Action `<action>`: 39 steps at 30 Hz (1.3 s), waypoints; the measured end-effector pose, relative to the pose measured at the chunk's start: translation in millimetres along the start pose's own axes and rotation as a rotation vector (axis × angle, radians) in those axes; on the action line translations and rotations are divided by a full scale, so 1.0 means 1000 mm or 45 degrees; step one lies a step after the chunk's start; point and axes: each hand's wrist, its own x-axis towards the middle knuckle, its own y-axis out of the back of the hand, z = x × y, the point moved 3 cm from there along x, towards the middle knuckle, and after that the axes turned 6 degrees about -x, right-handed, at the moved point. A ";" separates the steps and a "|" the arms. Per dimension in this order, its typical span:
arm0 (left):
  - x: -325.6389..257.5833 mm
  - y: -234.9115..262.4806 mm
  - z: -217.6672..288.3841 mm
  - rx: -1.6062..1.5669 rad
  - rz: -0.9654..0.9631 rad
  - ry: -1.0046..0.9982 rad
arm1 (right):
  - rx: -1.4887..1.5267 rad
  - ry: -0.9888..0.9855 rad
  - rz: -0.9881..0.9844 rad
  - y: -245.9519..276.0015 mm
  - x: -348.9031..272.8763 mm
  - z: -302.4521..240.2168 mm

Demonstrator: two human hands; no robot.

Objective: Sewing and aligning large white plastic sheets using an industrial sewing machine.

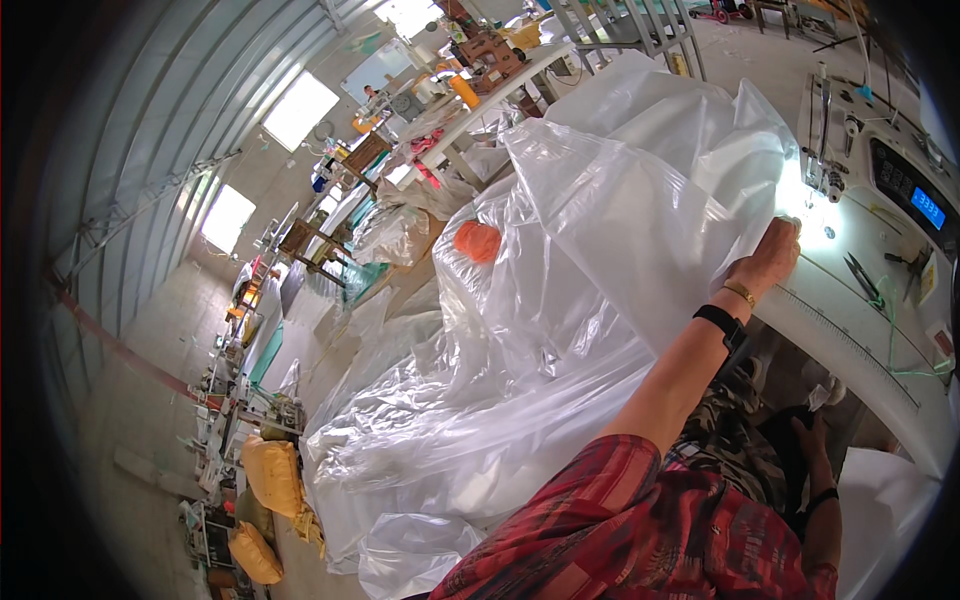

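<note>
A big sheet of clear plastic film (pixel 620 190) spreads in folds over the left of the work surface. My left hand (pixel 768 262), with a dark watch and a gold bracelet on its wrist, is closed on the film's right edge, close below the lit needle area of a sewing machine (pixel 826 165). Low at the right, beside my lap, my right hand (pixel 812 440) has its fingers closed around something small and pale that I cannot make out. Dark thread snips (pixel 862 278) lie on the white machine table (pixel 815 290), right of my left hand.
The machine's control panel (pixel 908 190) has a blue display. Green thread (pixel 893 345) trails over the tabletop, and a measuring scale (pixel 845 342) runs along its edge. An orange bundle (pixel 477 242) rests among the film. Yellow sacks (pixel 272 475) stand at the left; a metal rack (pixel 640 30) is behind.
</note>
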 end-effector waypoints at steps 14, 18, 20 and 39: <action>-0.002 -0.008 -0.008 0.013 -0.018 -0.021 | -0.088 0.039 -0.001 0.004 -0.003 -0.007; -0.001 -0.007 -0.007 -0.019 -0.094 0.037 | -0.059 0.079 -0.001 0.003 -0.004 -0.009; -0.001 -0.005 -0.005 0.021 -0.068 0.010 | -0.079 0.050 0.003 0.003 -0.005 -0.009; -0.002 -0.008 -0.008 0.035 -0.046 -0.008 | -0.077 0.021 0.012 0.005 -0.010 -0.015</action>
